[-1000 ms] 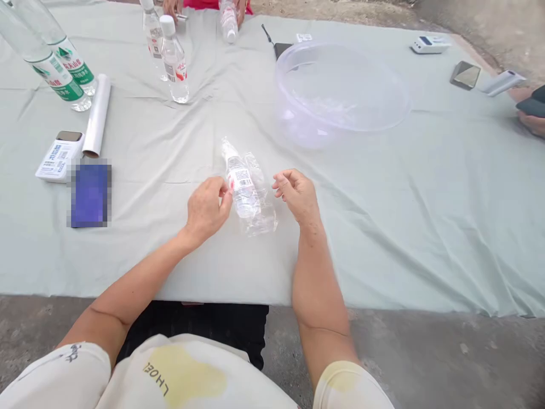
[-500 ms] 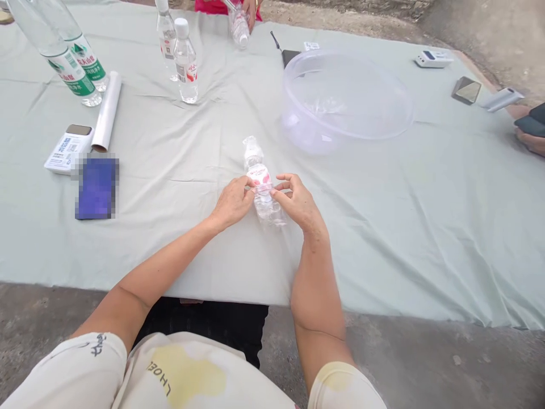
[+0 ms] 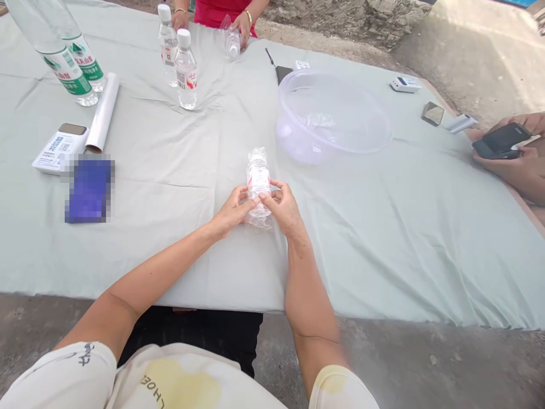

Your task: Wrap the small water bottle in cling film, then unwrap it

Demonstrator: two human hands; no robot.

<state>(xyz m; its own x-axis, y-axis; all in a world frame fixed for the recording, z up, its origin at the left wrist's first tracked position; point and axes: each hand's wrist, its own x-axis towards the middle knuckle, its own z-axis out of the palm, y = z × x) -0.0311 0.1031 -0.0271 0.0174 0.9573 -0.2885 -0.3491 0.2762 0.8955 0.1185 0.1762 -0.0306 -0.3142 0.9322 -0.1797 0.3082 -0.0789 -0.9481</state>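
Observation:
A small clear water bottle [image 3: 258,177] wrapped in clear plastic film lies on the pale green cloth [image 3: 383,227], cap end pointing away from me. My left hand [image 3: 230,211] pinches the film at the bottle's near left side. From the right, my right hand [image 3: 283,207] has its fingers closed on the same wrapped end. Both hands meet over the bottle's bottom half.
A large clear plastic basin [image 3: 334,116] stands just beyond the bottle. Two small bottles [image 3: 186,68], two big green-labelled bottles [image 3: 72,68], a film roll [image 3: 102,113], a white box [image 3: 59,149] and a blue item [image 3: 89,190] sit left. Other people's hands show at the far edge [image 3: 242,25] and right, holding a phone [image 3: 502,142].
My hands came together onto the bottle, closing the loose film round it. The bottle turned from slanted to pointing straight away. The view shifted slightly.

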